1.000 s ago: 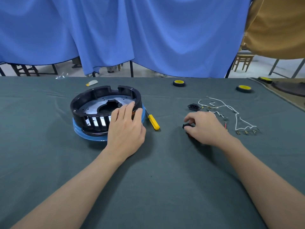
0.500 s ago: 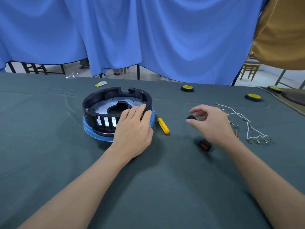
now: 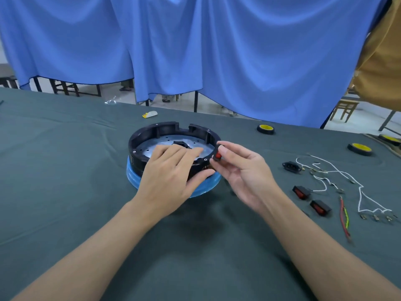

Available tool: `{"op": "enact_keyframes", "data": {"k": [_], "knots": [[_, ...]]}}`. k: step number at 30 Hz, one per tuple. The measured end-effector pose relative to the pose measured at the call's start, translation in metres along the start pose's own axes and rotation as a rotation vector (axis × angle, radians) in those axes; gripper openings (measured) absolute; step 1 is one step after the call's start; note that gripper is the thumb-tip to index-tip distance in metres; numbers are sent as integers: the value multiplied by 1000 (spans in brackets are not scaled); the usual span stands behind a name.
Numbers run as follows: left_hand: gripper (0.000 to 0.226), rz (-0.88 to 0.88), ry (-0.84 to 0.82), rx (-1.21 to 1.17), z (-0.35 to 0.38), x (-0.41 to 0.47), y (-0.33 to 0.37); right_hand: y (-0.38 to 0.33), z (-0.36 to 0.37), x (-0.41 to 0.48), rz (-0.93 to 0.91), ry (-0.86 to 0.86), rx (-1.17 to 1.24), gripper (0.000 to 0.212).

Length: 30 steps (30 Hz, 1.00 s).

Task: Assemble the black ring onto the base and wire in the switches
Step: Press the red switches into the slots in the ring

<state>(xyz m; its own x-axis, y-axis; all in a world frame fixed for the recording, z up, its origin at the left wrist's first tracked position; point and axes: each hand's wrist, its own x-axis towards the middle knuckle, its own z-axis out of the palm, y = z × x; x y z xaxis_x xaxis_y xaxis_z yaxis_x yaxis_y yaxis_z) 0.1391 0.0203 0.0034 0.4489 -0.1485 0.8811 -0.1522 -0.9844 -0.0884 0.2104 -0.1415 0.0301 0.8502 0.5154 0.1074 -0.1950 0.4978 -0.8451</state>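
Observation:
The black ring (image 3: 152, 131) sits on the round blue base (image 3: 138, 175) in the middle of the table. My left hand (image 3: 171, 177) rests on the ring's near rim, fingers straight over the top and thumb against the outer wall. My right hand (image 3: 240, 170) pinches a small black switch with a red button (image 3: 217, 154) right at the ring's right outer wall. Two more red rocker switches (image 3: 301, 192) (image 3: 320, 207) lie on the cloth to the right. White wires (image 3: 347, 181) and a red and green wire pair (image 3: 344, 218) lie beyond them.
A black power socket (image 3: 291, 165) lies by the wires. Two yellow-hubbed wheels (image 3: 265, 128) (image 3: 360, 148) sit at the back right. A small white and yellow item (image 3: 149, 114) lies behind the ring. Blue curtains hang behind the green-covered table (image 3: 65, 170).
My right hand lifted the small switch off the cloth and carried it left to the ring's right side. The view has moved closer to the ring; my left hand stays on the rim.

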Motion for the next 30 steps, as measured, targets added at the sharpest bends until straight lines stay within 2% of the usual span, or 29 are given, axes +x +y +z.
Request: {"op": "enact_keyframes", "data": {"k": [3, 10, 18, 21, 26, 28, 30], "knots": [[49, -6, 38, -35, 0, 1, 4, 2, 0, -2, -22, 3, -17, 28], [28, -15, 110, -119, 0, 3, 6, 7, 7, -10, -83, 7, -70, 52], [23, 6, 123, -138, -3, 0, 6, 9, 8, -13, -114, -53, -56, 53], [24, 10, 126, -138, -4, 0, 7, 9, 8, -14, -114, -53, -56, 47], [28, 6, 92, -160, -8, 2, 7, 12, 9, -14, -198, -92, -193, 13], [32, -35, 37, -183, -14, 4, 0, 9, 11, -11, -220, -82, -229, 12], [33, -156, -43, -217, -21, 4, -14, 1, 13, -6, -247, -50, -237, 14]]}}
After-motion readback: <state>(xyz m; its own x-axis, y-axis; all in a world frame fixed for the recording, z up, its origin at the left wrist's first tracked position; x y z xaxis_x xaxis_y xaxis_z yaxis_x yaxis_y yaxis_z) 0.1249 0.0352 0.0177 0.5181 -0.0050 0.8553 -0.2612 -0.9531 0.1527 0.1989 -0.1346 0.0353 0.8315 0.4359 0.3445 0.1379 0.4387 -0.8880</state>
